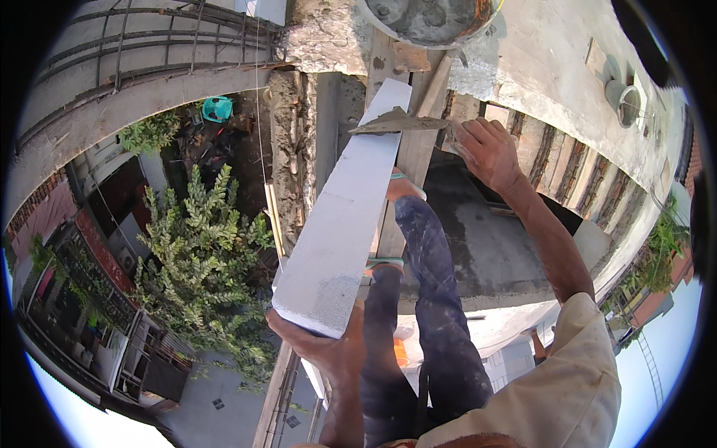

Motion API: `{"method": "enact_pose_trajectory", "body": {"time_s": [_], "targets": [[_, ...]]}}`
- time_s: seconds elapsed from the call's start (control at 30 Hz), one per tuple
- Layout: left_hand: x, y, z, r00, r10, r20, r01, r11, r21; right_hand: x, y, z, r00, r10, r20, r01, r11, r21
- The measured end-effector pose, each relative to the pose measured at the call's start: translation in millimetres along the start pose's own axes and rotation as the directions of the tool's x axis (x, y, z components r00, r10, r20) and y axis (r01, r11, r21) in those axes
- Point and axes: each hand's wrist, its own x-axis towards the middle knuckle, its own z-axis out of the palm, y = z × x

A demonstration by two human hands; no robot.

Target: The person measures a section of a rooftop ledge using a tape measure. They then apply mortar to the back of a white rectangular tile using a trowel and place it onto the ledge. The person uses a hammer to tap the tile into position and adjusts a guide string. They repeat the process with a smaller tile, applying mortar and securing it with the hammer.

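Block [340, 216], long and pale, is held across the centre of the frame, its lower end cupped in the left hand [334, 349], presumably for support. At upper centre, a trowel [427, 124] bearing grey mortar [390, 119] is clasped by the right hand [487, 153], apparently level so nothing slides off.

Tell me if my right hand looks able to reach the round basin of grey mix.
Probably yes: the basin lies ahead, beyond the far end of the white block, with nothing visibly blocking the right hand, though it holds a trowel.
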Motion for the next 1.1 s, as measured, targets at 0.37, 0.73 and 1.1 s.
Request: {"method": "enact_pose_trajectory", "body": {"time_s": [0.37, 0.73, 1.1], "targets": [[-10.5, 3.9, -1.1, 1.0, 0.004, 0.016, -0.005, 0.999, 0.038, -3.8, -58.7, -46.1, 0.766, 0.542, 0.346, -0.578, 0.816, 0.002], [-6.2, 6.9, 0.9, 1.0, -0.001, 0.023, 0.0, 0.998, 0.057, 27.7, -91.9, -102.4, 0.787, 0.387, 0.48, -0.425, 0.905, -0.032], [-11.5, -4.7, -1.3, 0.998, 0.067, 0.011, -0.067, 0.997, 0.036, -8.9, -71.9, -95.4, 0.834, 0.437, 0.337, -0.509, 0.844, 0.167]]}}
